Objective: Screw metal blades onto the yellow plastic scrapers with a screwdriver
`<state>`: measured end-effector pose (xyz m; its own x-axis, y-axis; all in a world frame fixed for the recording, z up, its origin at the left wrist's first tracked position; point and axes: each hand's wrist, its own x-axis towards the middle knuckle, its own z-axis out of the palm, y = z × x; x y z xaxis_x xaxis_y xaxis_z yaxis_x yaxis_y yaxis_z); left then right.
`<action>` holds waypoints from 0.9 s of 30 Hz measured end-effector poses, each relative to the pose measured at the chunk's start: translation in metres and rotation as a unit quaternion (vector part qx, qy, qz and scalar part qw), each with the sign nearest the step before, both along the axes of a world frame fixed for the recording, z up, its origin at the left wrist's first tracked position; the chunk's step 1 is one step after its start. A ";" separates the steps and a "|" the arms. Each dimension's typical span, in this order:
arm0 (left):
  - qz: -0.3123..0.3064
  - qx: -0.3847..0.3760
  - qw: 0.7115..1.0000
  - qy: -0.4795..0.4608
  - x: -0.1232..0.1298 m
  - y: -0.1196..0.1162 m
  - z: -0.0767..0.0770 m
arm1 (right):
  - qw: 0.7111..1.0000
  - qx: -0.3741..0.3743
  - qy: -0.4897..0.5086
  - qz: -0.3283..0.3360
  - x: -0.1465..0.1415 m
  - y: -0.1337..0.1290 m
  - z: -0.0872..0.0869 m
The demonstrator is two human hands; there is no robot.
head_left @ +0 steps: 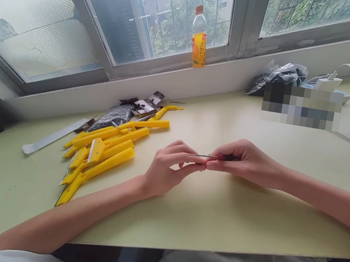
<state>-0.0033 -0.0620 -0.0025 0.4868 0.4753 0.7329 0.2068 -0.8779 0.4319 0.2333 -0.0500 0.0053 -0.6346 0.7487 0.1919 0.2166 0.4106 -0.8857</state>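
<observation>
My right hand (pixel 248 162) is closed around the dark and red handle of a screwdriver (pixel 228 157). Its thin metal shaft points left, across the fingers of my left hand (pixel 171 166). The fingertips of my left hand are pinched together and meet those of my right hand above the table. Whatever is between the left fingertips is too small to name. Several yellow-handled scrapers (pixel 106 164) lie in a pile left of my left hand, one with a pale blade edge facing up.
Behind the scrapers lie a black plastic bag (pixel 114 117), small black packets (pixel 147 106) and a long pale strip (pixel 54 136). An orange drink bottle (pixel 199 42) stands on the window ledge. A bagged dark item (pixel 283 79), a white plug (pixel 328 83) and cables are at the back right.
</observation>
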 end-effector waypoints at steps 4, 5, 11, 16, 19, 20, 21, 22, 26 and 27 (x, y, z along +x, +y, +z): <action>-0.001 0.008 1.000 0.006 -0.001 0.002 -0.002 | 1.000 -0.009 0.002 -0.003 -0.002 -0.001 -0.001; -0.003 0.012 1.000 0.007 -0.001 0.002 -0.002 | 1.000 -0.014 0.003 -0.003 -0.002 -0.001 -0.001; -0.008 0.015 1.000 0.005 -0.002 0.005 -0.004 | 0.998 -0.055 0.007 -0.016 -0.004 -0.003 0.001; 0.000 0.001 1.000 0.011 -0.001 0.002 0.001 | 0.995 -0.094 0.024 -0.022 -0.006 -0.003 0.001; 0.001 0.007 1.000 0.018 -0.001 0.001 0.002 | 0.993 -0.112 0.022 -0.023 -0.006 -0.002 0.000; 0.002 0.014 1.000 0.019 -0.001 0.002 0.001 | 0.993 -0.116 0.021 -0.025 -0.006 -0.002 -0.001; 0.005 0.025 0.999 0.019 -0.001 0.002 0.000 | 0.993 -0.118 0.020 -0.027 -0.006 -0.002 -0.001; 0.008 0.039 0.999 0.018 -0.002 0.003 -0.001 | 0.992 -0.118 0.018 -0.028 -0.006 -0.002 -0.001; 0.026 0.089 0.995 0.026 -0.002 0.006 -0.005 | 0.992 -0.118 0.013 -0.034 -0.006 -0.003 0.000; 0.030 0.097 0.994 0.032 -0.002 0.006 -0.005 | 0.992 -0.117 0.014 -0.036 -0.006 -0.003 0.000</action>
